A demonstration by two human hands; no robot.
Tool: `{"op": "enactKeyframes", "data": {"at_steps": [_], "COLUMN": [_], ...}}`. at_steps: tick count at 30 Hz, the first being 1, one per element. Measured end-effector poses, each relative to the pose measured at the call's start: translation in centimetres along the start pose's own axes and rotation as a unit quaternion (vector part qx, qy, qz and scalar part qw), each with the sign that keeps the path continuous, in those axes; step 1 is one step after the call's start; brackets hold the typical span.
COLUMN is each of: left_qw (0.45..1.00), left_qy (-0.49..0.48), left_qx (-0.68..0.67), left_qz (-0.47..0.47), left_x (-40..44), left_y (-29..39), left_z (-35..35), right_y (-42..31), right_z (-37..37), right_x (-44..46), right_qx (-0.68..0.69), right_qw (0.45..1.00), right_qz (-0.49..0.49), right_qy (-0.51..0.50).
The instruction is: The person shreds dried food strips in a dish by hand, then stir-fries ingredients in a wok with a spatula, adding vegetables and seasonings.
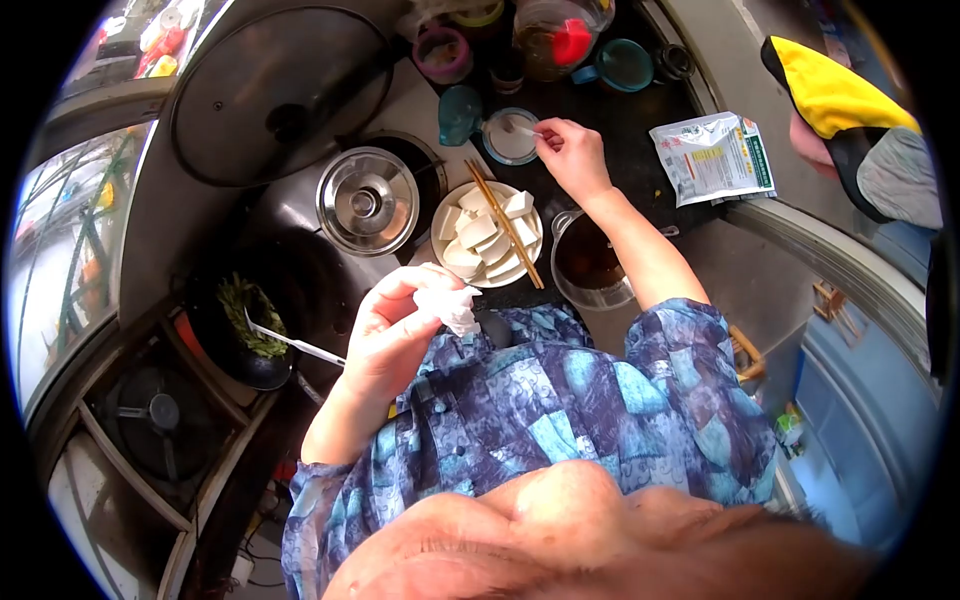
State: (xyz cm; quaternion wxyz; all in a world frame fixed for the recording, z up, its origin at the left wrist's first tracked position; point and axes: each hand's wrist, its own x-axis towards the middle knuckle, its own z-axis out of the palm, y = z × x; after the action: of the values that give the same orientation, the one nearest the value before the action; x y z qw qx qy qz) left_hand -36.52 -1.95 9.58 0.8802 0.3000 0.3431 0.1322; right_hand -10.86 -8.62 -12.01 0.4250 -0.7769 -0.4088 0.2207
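My left hand [385,325] is closed in a pinch on a crumpled white tissue [452,310], held up in front of the patterned shirt. Farther forward, my right hand [575,160] grips the end of a small pale spoon [522,127], its bowl over a round jar [510,150] with white contents. Just nearer to me, a white bowl [447,270] holds several pieces of white tofu [482,232]. A pair of wooden chopsticks [506,225] lies across that bowl. Beside it stands a clear cup [600,295] with dark liquid, below my right forearm.
On the left, a wok [262,375] contains green vegetables [250,315] and a spatula [300,346]. A lidded steel pot [366,200] stands near a large dark lid [280,90]. Jars and an oil container [545,55] line the back. A foil packet [712,158] lies at right.
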Motion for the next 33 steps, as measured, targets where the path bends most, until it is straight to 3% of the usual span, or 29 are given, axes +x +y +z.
{"op": "enactKeyframes", "data": {"at_steps": [4, 7, 14, 20, 26, 30, 32, 33], "left_qw": [1.0, 1.0, 0.999, 0.998, 0.993, 0.984, 0.967, 0.959], "left_qy": [0.0, -0.004, 0.012, 0.014, 0.045, 0.033, 0.06, 0.13], "left_qx": [-0.006, -0.014, -0.039, -0.05, -0.103, -0.156, -0.207, -0.216], "left_qz": [-0.009, -0.004, 0.007, 0.026, 0.042, 0.075, 0.132, 0.131], "left_x": [0.4, 0.3, -0.4, -1.7, -3.5, -6.4, -9.4, -10.9], "left_y": [0.1, 0.3, 0.3, -0.1, -1.1, -2.0, -4.1, -5.2], "left_z": [-0.2, 0.0, -1.1, -1.9, -4.3, -8.7, -11.9, -12.8], "right_y": [-0.8, -0.6, 0.1, -0.1, -5.3, -10.6, -14.6, -15.7], "right_z": [-0.3, 0.4, 0.1, -1.9, -2.6, 2.0, 5.3, 7.0], "right_x": [-0.4, -0.7, -0.4, -0.4, -0.9, -1.3, -1.6, -1.8], "right_qx": [-0.05, 0.008, 0.143, 0.243, 0.288, 0.318, 0.334, 0.335], "right_qw": [0.995, 0.999, 0.969, 0.928, 0.915, 0.907, 0.898, 0.895], "right_qz": [-0.083, -0.037, 0.192, 0.271, 0.25, 0.209, 0.184, 0.174], "right_qy": [-0.001, -0.02, -0.057, -0.077, -0.131, -0.181, -0.219, -0.238]}}
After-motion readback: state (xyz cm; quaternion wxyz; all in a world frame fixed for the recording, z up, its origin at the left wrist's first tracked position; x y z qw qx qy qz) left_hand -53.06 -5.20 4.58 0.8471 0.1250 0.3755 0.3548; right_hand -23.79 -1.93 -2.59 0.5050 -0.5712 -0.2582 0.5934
